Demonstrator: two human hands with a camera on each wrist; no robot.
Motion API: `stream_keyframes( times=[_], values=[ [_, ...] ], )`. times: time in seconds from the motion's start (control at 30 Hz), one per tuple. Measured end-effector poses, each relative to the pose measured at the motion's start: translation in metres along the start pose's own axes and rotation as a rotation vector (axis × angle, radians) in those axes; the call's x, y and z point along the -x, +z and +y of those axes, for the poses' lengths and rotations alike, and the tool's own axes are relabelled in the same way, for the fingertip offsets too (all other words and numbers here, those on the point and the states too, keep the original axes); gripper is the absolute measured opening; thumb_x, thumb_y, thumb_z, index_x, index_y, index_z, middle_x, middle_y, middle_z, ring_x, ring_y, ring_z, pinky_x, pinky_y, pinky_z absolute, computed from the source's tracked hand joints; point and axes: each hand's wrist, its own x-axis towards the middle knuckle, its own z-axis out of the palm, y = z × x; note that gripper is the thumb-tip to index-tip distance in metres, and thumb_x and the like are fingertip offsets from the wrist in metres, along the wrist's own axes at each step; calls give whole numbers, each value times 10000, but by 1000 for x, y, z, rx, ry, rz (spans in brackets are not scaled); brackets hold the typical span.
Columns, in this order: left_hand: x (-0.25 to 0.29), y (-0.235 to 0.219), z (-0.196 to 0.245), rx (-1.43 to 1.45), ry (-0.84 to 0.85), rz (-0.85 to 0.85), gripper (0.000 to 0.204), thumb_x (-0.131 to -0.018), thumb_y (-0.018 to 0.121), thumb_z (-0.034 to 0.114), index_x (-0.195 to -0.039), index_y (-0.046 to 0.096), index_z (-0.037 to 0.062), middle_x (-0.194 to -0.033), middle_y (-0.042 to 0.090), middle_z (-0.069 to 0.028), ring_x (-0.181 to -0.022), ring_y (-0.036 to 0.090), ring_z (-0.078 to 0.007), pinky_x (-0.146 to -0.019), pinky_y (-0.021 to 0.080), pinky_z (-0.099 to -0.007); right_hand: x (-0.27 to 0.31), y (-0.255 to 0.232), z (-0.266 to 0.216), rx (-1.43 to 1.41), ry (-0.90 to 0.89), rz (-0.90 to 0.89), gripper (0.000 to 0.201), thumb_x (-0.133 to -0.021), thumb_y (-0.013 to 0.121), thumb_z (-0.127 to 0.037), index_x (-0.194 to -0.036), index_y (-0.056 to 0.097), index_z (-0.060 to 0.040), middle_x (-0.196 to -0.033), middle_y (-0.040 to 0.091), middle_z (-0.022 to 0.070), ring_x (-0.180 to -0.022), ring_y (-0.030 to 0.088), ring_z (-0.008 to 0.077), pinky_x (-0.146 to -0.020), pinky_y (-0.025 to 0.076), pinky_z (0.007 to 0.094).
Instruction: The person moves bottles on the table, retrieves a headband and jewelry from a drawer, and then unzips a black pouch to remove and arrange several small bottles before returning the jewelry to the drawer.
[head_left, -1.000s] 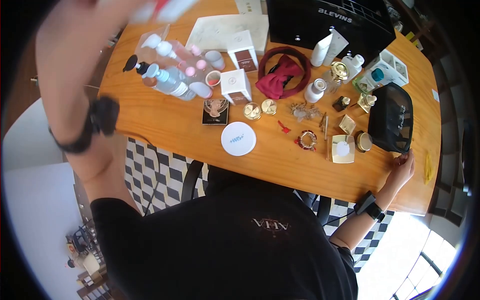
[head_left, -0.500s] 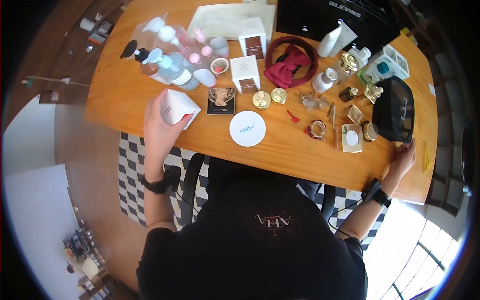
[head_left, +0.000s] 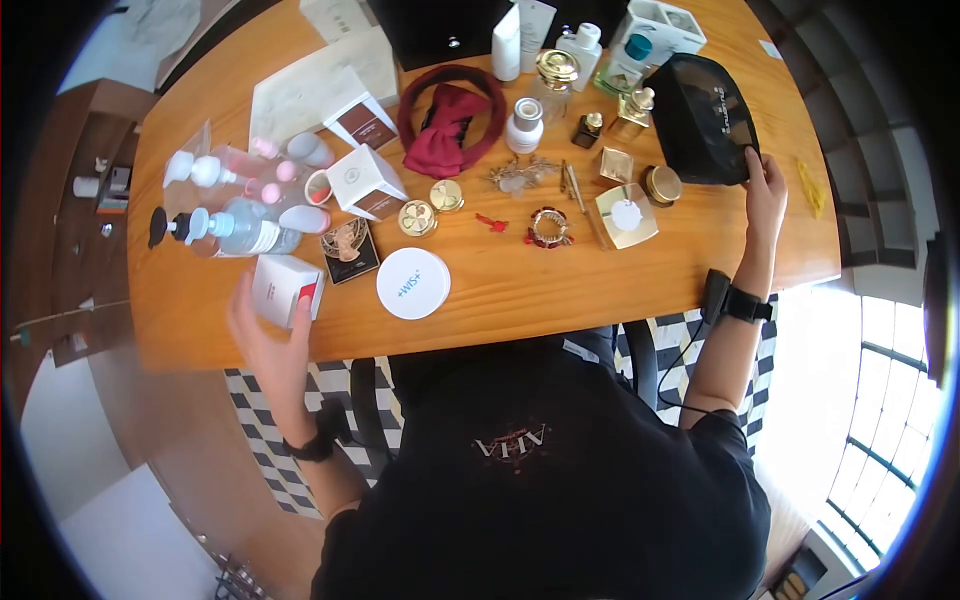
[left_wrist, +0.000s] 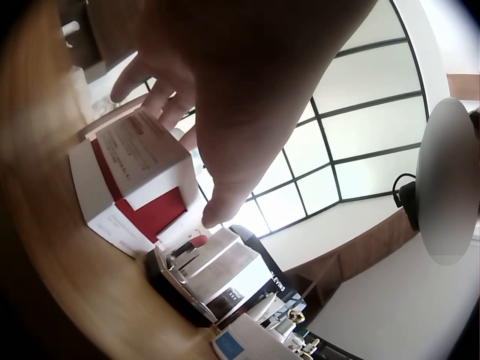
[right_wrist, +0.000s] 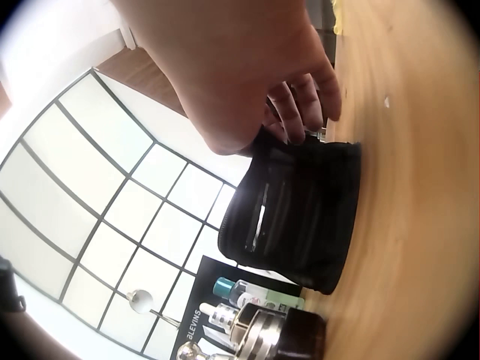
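Note:
At the table's front left, a white box (head_left: 286,291) with a red band rests on the wood. My left hand (head_left: 270,340) spreads around it, fingers on its left side and thumb by its right front edge. In the left wrist view the box (left_wrist: 135,180) sits flat, with the thumb just beside it. At the right, my right hand (head_left: 765,195) pinches the near corner of a black cosmetic pouch (head_left: 705,120). The right wrist view shows fingers curled at the end of the pouch (right_wrist: 300,210), which stands on the table.
Pump bottles (head_left: 240,228) stand behind the white box. Beside it lie a black compact (head_left: 350,250) and a round white case (head_left: 413,284). A red bow headband (head_left: 445,130), a bracelet (head_left: 549,228) and small jars fill the middle. A yellow item (head_left: 811,188) lies far right.
My left hand came down from high at the left with the white box, set it on the table and has loosened around it. The head view has turned; the right hand stays at the pouch.

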Motion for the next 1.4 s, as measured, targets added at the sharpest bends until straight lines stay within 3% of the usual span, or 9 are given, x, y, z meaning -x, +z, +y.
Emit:
stream_keyframes(
  times=[0.27, 0.37, 0.43, 0.57, 0.7, 0.77, 0.8, 0.87, 1.4],
  values=[
    [11, -16, 24, 179, 62, 263, 440, -924, 679, 41, -1350, 587, -17, -1373, 570, -183, -1264, 549, -325, -1071, 433, -433, -5, -44, 13, -484, -15, 326, 326, -997, 672, -273, -1050, 719, 45, -859, 672, 36, -750, 593, 129, -686, 478, 273],
    [11, -9, 35, 291, 128, 231, 361, -926, 652, 15, -1283, 618, -29, -1302, 620, -171, -1212, 585, -309, -1047, 450, -417, -1, -86, 14, -459, -85, 491, 366, -994, 665, -228, -1164, 688, 95, -1143, 706, 162, -1046, 674, 242, -920, 547, 334],
    [12, 2, 48, 434, 138, 181, 298, -926, 641, 6, -1222, 646, -29, -1230, 663, -166, -1160, 617, -300, -1027, 463, -404, 0, -123, 56, -113, -378, 452, 382, -992, 646, -200, -1247, 650, 85, -1188, 700, 206, -1092, 684, 289, -952, 568, 382],
    [8, 17, 88, 611, 253, -120, 222, -900, 671, 3, -1121, 677, -20, -1073, 712, -147, -998, 673, -275, -920, 513, -365, 88, -122, -61, -963, 147, 171, 409, -1016, 604, -229, -1341, 620, 18, -1216, 695, 232, -1140, 691, 298, -964, 600, 389],
    [12, 34, 125, 770, 383, -436, 240, -880, 727, 26, -1115, 685, 7, -952, 718, -114, -841, 698, -231, -789, 547, -332, 140, -68, -44, -341, -630, -5, 464, -973, 612, -129, -1412, 539, 3, -1312, 641, 215, -1171, 661, 274, -1054, 526, 374],
    [16, 41, 137, 854, 359, -607, 298, -900, 734, 57, -1187, 673, 3, -999, 706, -123, -855, 700, -219, -781, 549, -322, 158, -51, -60, -375, -291, -216, 327, -986, 593, -128, -1282, 590, 10, -1159, 676, 184, -1053, 672, 230, -973, 528, 316],
    [19, 45, 143, 895, 336, -610, 326, -906, 732, 65, -1218, 664, 3, -1047, 696, -130, -863, 698, -219, -778, 548, -321, 164, -44, -74, -552, 236, -341, 241, -1001, 582, -155, -1157, 635, 21, -1031, 697, 163, -953, 678, 202, -894, 533, 279],
    [24, 51, 154, 968, 288, -606, 381, -918, 730, 82, -1281, 644, 4, -1144, 675, -142, -879, 695, -219, -771, 547, -319, 159, -18, -75, -786, 126, -858, 153, -1019, 583, -118, -886, 588, -42, -822, 582, -10, -760, 499, 53, -671, 392, 218],
    [-19, 67, 185, 711, 234, -870, 208, -1052, 556, 200, -1101, 609, 5, -935, 641, -115, -843, 604, -234, -779, 466, -324, 178, -2, -84, -229, -144, -715, 177, -974, 719, -129, -983, 654, 36, -858, 685, 40, -825, 627, 104, -844, 525, 279]
  ],
)
